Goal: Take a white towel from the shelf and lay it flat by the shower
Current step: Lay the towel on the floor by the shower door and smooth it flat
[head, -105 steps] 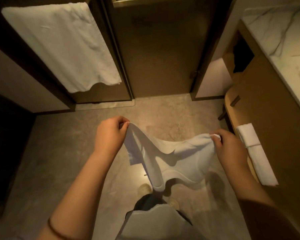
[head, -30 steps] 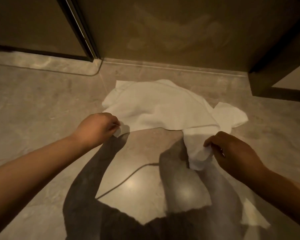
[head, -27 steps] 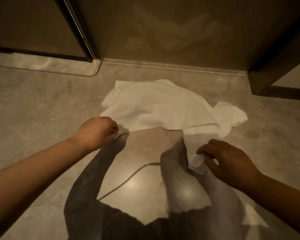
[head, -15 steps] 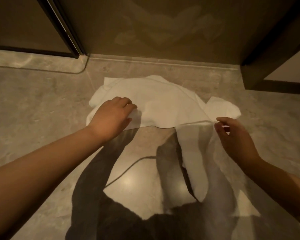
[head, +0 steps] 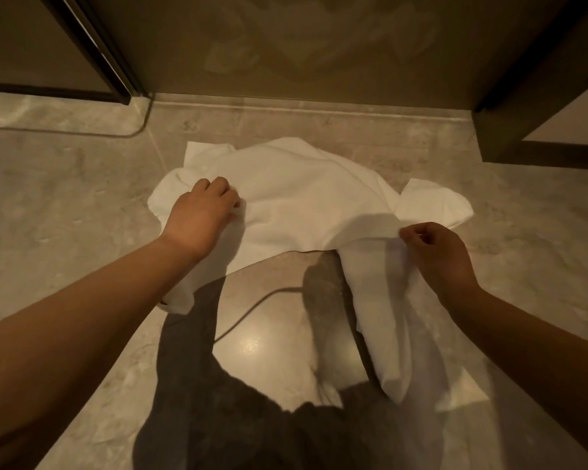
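Observation:
A white towel [head: 306, 195] lies crumpled on the stone floor just in front of the glass shower door [head: 286, 45]. Its far left corner is folded and its right corner sticks out past a crease. A long part runs back toward me on the right. My left hand [head: 201, 215] rests on the towel's left side with the fingers curled into the cloth. My right hand [head: 435, 252] pinches the towel's near right edge and holds it slightly off the floor.
A raised stone threshold [head: 319, 110] runs along the shower glass. A dark door frame [head: 92, 45] stands at the back left, a dark cabinet base [head: 536, 123] at the back right. My shadow covers the floor [head: 48, 198] near me.
My left hand has slid further onto the towel's left side. My right hand has closed on the near right edge and lifted it a little. The towel has spread slightly wider.

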The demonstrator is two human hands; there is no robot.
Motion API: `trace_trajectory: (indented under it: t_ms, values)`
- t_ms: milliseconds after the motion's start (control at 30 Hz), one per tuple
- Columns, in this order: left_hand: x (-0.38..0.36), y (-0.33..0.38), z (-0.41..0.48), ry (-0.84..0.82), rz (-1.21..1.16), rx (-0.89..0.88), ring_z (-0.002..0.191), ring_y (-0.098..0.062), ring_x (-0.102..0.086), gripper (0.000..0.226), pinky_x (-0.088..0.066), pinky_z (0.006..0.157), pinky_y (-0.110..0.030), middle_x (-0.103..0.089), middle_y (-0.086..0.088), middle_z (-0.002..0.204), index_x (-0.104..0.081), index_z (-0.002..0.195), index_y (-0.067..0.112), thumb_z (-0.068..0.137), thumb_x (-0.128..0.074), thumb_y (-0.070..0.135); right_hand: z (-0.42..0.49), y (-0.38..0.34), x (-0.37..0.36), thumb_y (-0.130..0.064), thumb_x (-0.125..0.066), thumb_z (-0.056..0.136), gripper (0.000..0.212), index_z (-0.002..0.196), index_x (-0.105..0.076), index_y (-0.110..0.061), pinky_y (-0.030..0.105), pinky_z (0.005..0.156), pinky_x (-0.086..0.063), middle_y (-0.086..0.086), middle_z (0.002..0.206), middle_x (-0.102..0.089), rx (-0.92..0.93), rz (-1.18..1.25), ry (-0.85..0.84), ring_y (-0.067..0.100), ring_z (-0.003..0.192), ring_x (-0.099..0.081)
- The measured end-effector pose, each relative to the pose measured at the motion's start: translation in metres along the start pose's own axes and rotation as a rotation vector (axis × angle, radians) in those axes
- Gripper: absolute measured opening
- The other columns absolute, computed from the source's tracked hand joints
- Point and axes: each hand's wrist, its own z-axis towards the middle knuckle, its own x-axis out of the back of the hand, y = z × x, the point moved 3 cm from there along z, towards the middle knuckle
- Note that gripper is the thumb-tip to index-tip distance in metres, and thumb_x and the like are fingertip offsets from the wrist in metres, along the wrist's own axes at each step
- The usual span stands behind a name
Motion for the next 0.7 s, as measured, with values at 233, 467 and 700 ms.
trace_trajectory:
  t_ms: [233, 467, 700]
  values:
    - [0.005, -0.012, -0.013, 0.066, -0.226, -0.015, 0.097, -0.031, -0.052, 0.018, -0.047, 0.072, -0.046, -0.06, -0.009, 0.105, -0.068, 0.102, 0.01, 0.086, -0.06, 0.009, -0.019, -0.02, 0.005, -0.034, -0.057, 0.089, 0.013, 0.083, -0.063, -0.024, 0.016, 0.06, -0.04, -0.01, 0.081, -0.064, 0.145, -0.008, -0.021, 0.005, 0.075, -0.06]
    - [0.014, -0.03, -0.05, 0.044, -0.25, -0.1, 0.095, -0.031, -0.055, 0.018, -0.047, 0.076, -0.042, -0.062, -0.01, 0.101, -0.069, 0.1, 0.009, 0.084, -0.063, 0.004, -0.074, -0.045, 0.006, -0.035, -0.059, 0.086, 0.006, 0.08, -0.058, -0.034, 0.016, 0.061, -0.043, -0.016, 0.078, -0.062, 0.4, -0.118, -0.135, -0.002, 0.075, -0.057]
    - [0.012, -0.051, -0.098, -0.056, -0.187, -0.205, 0.093, -0.032, -0.056, 0.023, -0.048, 0.076, -0.04, -0.061, -0.011, 0.104, -0.066, 0.104, 0.009, 0.082, -0.065, 0.002, -0.118, -0.028, -0.006, -0.033, -0.065, 0.084, 0.01, 0.079, -0.058, -0.027, 0.015, 0.06, -0.043, -0.013, 0.075, -0.057, 0.51, -0.396, -0.299, 0.003, 0.067, -0.054]
